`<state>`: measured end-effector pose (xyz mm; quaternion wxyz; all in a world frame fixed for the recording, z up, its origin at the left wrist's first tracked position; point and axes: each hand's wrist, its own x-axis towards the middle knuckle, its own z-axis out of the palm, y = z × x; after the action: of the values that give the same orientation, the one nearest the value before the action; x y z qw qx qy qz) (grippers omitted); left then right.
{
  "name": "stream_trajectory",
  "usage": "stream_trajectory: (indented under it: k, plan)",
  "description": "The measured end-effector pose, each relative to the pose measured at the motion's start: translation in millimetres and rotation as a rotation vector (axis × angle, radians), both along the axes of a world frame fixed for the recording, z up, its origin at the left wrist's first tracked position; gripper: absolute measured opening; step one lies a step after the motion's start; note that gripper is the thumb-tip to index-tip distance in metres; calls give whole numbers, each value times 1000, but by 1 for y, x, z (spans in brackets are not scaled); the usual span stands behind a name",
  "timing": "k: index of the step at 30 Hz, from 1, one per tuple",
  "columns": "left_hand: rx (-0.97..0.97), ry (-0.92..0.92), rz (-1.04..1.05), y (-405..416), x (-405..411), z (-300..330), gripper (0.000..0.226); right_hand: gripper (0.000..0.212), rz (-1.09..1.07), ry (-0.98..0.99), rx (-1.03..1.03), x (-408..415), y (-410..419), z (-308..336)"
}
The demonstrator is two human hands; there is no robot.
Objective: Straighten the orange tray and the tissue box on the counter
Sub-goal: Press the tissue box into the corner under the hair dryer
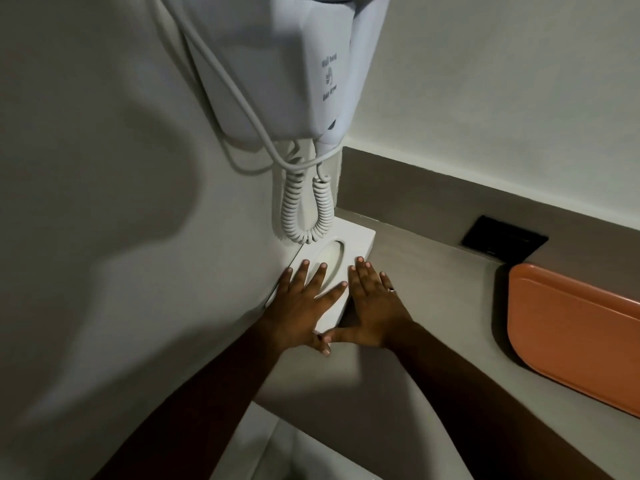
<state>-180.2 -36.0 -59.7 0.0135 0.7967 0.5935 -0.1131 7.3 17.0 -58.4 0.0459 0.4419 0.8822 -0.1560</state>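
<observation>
In the head view, one flat white rectangular tissue box [349, 252] with an oval slot in its top lay on the grey counter [415, 306], tucked into the corner against the pale wall at the counter's 9 o'clock side. Two bare hands were on it. The left hand [304, 306] lay flat on the box's top with its fingers spread, the fingertips near the oval slot, clasping nothing. The right hand [375, 306] was also flat with fingers extended, pressed along the box's 3 o'clock edge where it met the counter; one ring [391, 289] showed on a finger of that hand. The two thumbs met at the box's 6 o'clock corner.

One orange rounded-corner plastic tray [571, 334] sat on the counter at 3 o'clock from the hands, well apart from the box, its long far side close to the brown backsplash strip [450, 188], and it ran out of the picture at the right. One black rectangular wall plate [504, 239] was set in that strip just beyond the tray's 11 o'clock corner.

At 12 o'clock above the box, one white wall-mounted hair dryer [311, 64] hung on the wall, with one coiled white cord [304, 209] looping down to just above the box's far end.
</observation>
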Motion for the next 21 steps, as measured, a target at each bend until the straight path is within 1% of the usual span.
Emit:
stream_trajectory:
  k: [6, 8, 12, 14, 15, 19, 21]
  plan:
    - [26, -7, -2, 37, 6, -3, 123, 139, 13, -43, 51, 5, 39, 0]
    - [-3, -37, 23, 75, 12, -27, 123, 139, -4, -56, 22, 10, 78, -21]
    - [14, -35, 20, 90, 14, -13, 124, 139, 23, -58, 54, 11, 92, -10]
    - [64, -11, -13, 88, 20, 3, 124, 138, 6, -40, 99, 19, 90, 5]
    - [77, -7, -21, 91, 19, 5, 124, 138, 15, -45, 90, 19, 93, 8]
    - [130, -5, -45, 88, 17, 2, 125, 137, 28, -53, 74, 19, 89, 10]
    - [121, 5, -48, 87, 15, -3, 125, 136, 20, -73, 69, 17, 88, 9]
